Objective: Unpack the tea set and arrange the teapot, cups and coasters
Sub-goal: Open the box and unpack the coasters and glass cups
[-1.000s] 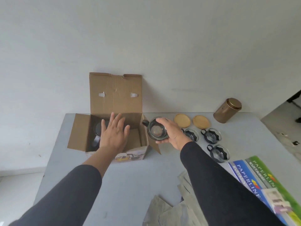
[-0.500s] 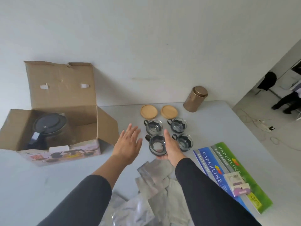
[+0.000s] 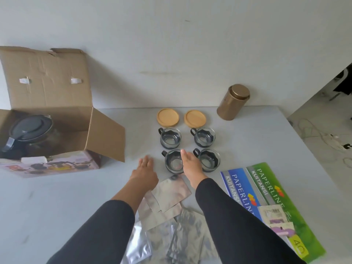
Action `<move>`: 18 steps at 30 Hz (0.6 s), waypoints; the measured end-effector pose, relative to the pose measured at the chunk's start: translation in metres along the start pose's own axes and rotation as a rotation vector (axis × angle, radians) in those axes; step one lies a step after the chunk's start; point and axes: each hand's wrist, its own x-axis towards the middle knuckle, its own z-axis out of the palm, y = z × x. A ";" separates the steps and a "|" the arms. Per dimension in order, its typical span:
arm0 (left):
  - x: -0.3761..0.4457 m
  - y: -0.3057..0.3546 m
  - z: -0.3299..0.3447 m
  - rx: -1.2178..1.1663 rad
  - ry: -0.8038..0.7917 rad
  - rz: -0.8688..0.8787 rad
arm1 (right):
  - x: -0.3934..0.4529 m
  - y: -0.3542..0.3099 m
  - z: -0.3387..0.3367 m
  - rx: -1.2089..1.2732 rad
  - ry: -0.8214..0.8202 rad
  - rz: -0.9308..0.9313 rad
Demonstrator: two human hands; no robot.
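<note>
Four glass cups with dark holders stand in a two-by-two group; the front-left cup [image 3: 173, 162] is on the table. My right hand [image 3: 190, 167] lies against that cup's right side, between it and the front-right cup [image 3: 209, 160], fingers straight and thumb hidden. My left hand [image 3: 145, 173] hovers flat and empty just left of the cups. Two round wooden coasters [image 3: 168, 117] [image 3: 195, 118] lie behind the back cups [image 3: 170, 137] [image 3: 204, 136]. The glass teapot [image 3: 31, 134] with a dark lid sits inside the open cardboard box [image 3: 106, 134] at the left.
A gold tin [image 3: 233, 102] stands by the wall behind the coasters. Silver foil bags [image 3: 169, 193] lie in front of the cups, under my forearms. Blue and green receipt books [image 3: 266, 197] lie at the right. The table's right edge drops to the floor.
My right hand carried the cup from the box over to the other cups and set it down front-left. My left hand left the box and came beside the cups. The view swung right.
</note>
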 end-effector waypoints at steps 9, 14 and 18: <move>0.000 -0.003 0.000 -0.021 -0.022 0.010 | 0.002 0.005 0.010 -0.153 0.030 -0.131; -0.002 -0.003 0.002 -0.007 -0.018 0.021 | 0.005 0.008 0.010 -0.163 0.046 -0.136; -0.004 -0.004 0.002 -0.004 -0.017 0.024 | 0.006 0.009 0.011 -0.167 0.058 -0.120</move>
